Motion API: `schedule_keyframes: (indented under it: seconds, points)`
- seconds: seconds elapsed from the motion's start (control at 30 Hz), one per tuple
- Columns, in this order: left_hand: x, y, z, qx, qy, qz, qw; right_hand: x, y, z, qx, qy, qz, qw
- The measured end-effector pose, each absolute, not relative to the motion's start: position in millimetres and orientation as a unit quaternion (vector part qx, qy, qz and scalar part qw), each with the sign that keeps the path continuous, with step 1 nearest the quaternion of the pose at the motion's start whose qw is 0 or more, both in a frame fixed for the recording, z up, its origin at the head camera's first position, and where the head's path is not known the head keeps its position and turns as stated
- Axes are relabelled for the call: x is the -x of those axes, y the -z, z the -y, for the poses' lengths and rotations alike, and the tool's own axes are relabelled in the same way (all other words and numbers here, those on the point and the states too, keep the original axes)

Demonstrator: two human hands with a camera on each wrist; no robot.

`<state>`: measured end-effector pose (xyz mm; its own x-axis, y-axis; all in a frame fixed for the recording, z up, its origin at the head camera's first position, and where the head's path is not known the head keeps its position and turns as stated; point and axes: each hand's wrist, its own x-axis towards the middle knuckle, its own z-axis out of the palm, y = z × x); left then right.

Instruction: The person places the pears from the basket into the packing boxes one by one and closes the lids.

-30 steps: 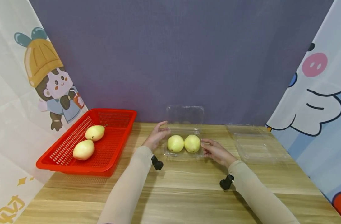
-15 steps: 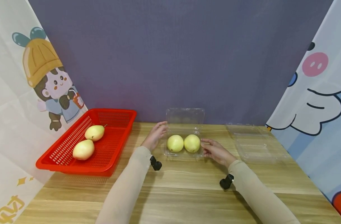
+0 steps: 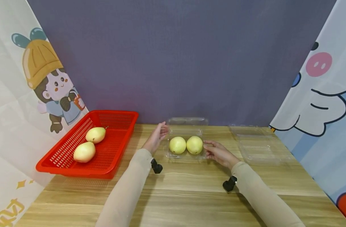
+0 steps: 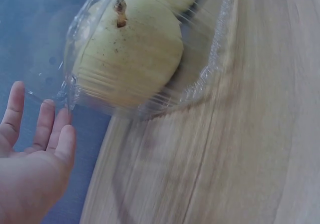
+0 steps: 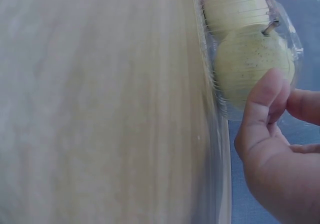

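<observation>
A clear plastic clamshell box [image 3: 187, 156] lies with its lid [image 3: 187, 129] raised at the back. In its base two pale yellow pears [image 3: 177, 145] sit side by side, the right pear [image 5: 252, 64] showing its stem in the right wrist view. My left hand [image 3: 157, 137] is at the box's back left corner, its fingers [image 4: 47, 121] loosely extended beside the plastic rim. My right hand [image 3: 219, 153] is at the box's right end; thumb and index finger pinch its edge in the right wrist view.
A red perforated basket [image 3: 116, 164] on the left holds two more pears [image 3: 85, 152]. Another clear clamshell box [image 3: 260, 148] lies on the wooden table [image 3: 190, 195] at the right. A grey-blue panel [image 3: 178, 63] rises behind the table.
The lid's top edge has sunk lower in the head view. My left hand has shifted slightly left, its fingers turning more upright. The right hand and the pears have stayed in place.
</observation>
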<state>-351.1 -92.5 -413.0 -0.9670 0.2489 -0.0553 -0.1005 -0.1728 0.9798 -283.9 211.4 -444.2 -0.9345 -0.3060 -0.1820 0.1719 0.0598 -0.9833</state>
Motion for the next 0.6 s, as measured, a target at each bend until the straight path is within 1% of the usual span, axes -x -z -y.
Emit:
schedule_keyframes:
  seconds: [0.37, 0.6]
  points:
    - [347, 417, 91, -0.042, -0.779, -0.614, 0.12, 282, 443, -211, 0.057, 0.683, -0.708, 0.173]
    - [350, 432, 95, -0.096, -0.757, -0.637, 0.11, 282, 443, -211, 0.057, 0.683, -0.708, 0.172]
